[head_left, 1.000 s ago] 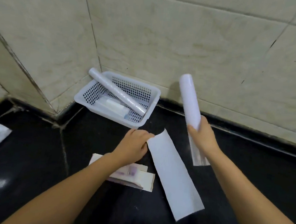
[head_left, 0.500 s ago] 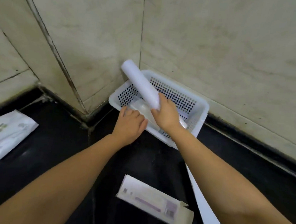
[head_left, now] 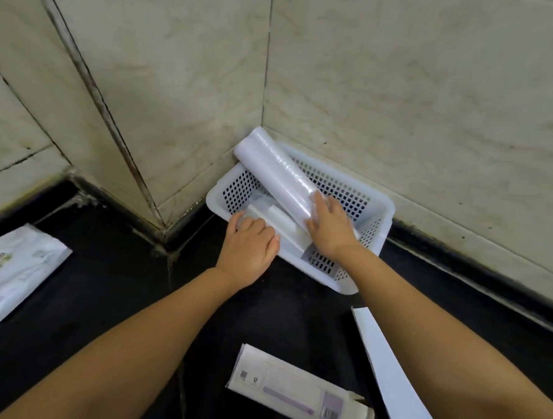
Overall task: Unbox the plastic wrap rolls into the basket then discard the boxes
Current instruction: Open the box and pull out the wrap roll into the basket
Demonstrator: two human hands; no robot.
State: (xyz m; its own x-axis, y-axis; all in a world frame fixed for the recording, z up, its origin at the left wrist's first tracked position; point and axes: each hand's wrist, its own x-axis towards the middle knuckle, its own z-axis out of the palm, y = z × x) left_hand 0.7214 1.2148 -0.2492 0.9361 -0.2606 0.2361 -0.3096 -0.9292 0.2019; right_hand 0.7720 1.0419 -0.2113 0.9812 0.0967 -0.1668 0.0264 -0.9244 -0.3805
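Basket (head_left: pixel 377 199) on black floor (head_left: pixel 108 283) by tiled corner; right hand (head_left: pixel 329 227) grips roll (head_left: pixel 277 173).

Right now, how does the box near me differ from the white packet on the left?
The box is flat, rectangular cardboard with purple print and an open flap at its right end; the packet is soft and pillowy, printed in green and dark tones. The box lies between the forearms, the packet far left by the frame edge. Both are mostly white, rest on the black floor, and neither hand touches them.
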